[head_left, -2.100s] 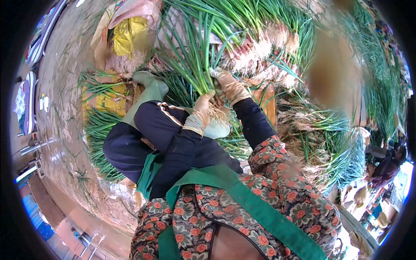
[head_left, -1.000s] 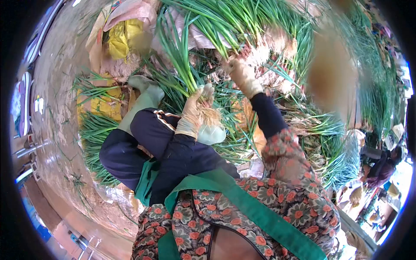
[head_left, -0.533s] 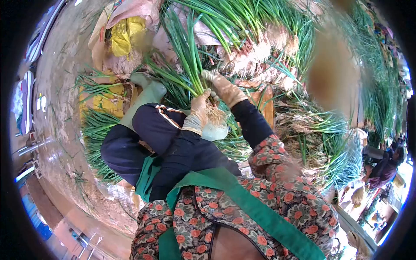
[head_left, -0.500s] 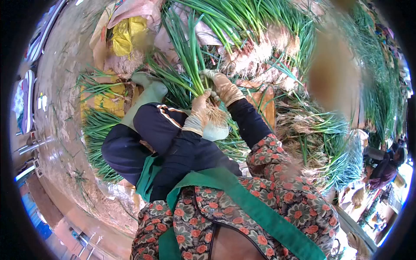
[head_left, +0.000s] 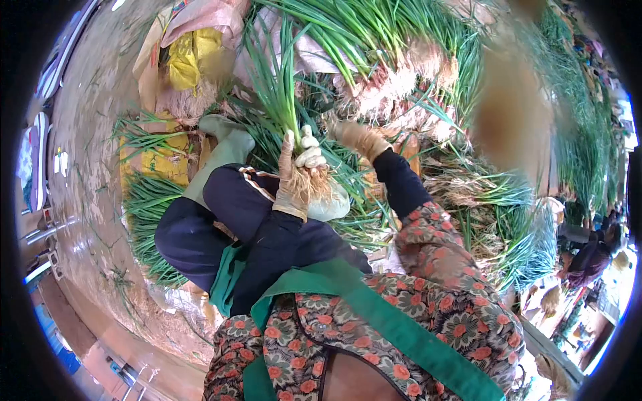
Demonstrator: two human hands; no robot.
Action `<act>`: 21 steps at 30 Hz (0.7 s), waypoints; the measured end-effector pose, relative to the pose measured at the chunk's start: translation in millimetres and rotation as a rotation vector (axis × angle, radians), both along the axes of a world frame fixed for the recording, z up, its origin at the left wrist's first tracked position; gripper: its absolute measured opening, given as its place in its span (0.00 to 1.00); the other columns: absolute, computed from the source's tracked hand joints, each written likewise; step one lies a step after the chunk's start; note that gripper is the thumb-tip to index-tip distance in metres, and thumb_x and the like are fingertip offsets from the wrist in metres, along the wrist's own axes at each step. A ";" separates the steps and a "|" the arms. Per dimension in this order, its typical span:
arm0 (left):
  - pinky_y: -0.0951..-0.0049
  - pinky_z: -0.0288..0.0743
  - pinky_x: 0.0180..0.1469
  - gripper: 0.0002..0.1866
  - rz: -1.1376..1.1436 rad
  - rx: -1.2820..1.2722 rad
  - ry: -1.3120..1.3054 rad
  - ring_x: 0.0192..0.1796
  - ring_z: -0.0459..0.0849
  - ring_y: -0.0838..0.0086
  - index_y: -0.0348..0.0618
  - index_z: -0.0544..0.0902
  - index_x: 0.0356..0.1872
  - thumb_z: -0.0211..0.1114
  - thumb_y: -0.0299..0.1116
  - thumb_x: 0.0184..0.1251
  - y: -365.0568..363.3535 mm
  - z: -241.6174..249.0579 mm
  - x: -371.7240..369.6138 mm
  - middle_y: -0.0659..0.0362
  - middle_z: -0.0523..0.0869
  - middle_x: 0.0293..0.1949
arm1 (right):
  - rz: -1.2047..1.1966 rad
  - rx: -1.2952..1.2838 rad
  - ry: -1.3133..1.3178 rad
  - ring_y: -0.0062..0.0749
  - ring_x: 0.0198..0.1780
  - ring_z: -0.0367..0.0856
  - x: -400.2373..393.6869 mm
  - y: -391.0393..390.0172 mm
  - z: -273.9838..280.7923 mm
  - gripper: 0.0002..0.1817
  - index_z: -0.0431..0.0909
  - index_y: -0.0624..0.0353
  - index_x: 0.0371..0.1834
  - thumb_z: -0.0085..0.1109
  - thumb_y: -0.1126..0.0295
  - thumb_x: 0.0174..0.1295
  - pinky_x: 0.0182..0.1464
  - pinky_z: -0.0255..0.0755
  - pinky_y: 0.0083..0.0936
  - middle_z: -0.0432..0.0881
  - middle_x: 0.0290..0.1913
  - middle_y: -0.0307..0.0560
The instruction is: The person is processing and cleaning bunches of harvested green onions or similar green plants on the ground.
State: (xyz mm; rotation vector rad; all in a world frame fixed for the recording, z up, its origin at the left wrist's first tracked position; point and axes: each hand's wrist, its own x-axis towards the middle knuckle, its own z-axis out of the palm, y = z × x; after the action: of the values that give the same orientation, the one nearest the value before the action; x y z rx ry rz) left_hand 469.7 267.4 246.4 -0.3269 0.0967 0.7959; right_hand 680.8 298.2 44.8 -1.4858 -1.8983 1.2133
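Observation:
A bunch of green onions [head_left: 281,93] stands upright in my left hand [head_left: 297,167]. Its pale, gloved fingers wrap round the lower stems, and the stringy roots hang below them. To the right, apart from the bunch, is my gloved right hand [head_left: 352,137], near the stems and roots lying on the ground; its fingertips are blurred and I cannot make out whether they hold anything. Behind both hands lies a large pile of green onions [head_left: 374,33] with pinkish-white roots.
My bent legs and green boot [head_left: 231,144] are at the left, beside more onions [head_left: 154,200] and a yellow sack [head_left: 170,157]. A yellow bag [head_left: 194,53] lies at the upper left. Another onion pile [head_left: 495,190] is at the right; a person [head_left: 592,257] is farther right.
My right hand has let go of the bunch and moved right. My left hand has turned, its fingers now showing round the stems, and the bunch stands more upright.

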 end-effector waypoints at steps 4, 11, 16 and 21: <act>0.77 0.66 0.29 0.08 -0.030 0.106 -0.023 0.18 0.64 0.84 0.49 0.72 0.30 0.57 0.37 0.67 6.5 -47.2 6.3 0.73 0.65 0.18 | 0.276 0.005 -0.716 0.40 0.43 0.81 9.9 -26.3 92.4 0.16 0.78 0.59 0.44 0.54 0.59 0.61 0.45 0.73 0.31 0.83 0.40 0.51; 0.68 0.76 0.37 0.04 -0.004 -0.060 0.575 0.30 0.78 0.76 0.47 0.76 0.34 0.59 0.34 0.65 5.2 -26.9 15.8 0.63 0.80 0.29 | -0.561 0.092 -0.186 0.46 0.36 0.82 11.6 16.8 134.8 0.12 0.79 0.62 0.38 0.57 0.64 0.57 0.40 0.74 0.34 0.82 0.32 0.57; 0.65 0.80 0.43 0.10 -0.045 0.146 0.878 0.40 0.83 0.68 0.42 0.78 0.42 0.62 0.33 0.62 9.9 -52.4 8.7 0.56 0.84 0.41 | -0.391 0.176 -0.300 0.49 0.36 0.81 -37.8 -43.0 183.4 0.13 0.80 0.58 0.35 0.59 0.61 0.55 0.40 0.74 0.39 0.81 0.33 0.55; 0.68 0.79 0.32 0.08 -0.101 0.086 1.074 0.32 0.84 0.69 0.41 0.78 0.40 0.61 0.30 0.62 0.9 -62.1 21.2 0.57 0.84 0.34 | 0.234 -0.125 -0.075 0.39 0.47 0.80 -21.9 -78.6 169.3 0.19 0.75 0.57 0.53 0.60 0.67 0.58 0.48 0.72 0.31 0.81 0.45 0.53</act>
State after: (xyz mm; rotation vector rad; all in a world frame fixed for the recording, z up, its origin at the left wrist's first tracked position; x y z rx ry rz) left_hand 490.9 268.2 184.3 0.2183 1.0721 0.7989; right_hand 658.8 219.6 214.1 -1.4197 -2.1288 1.4208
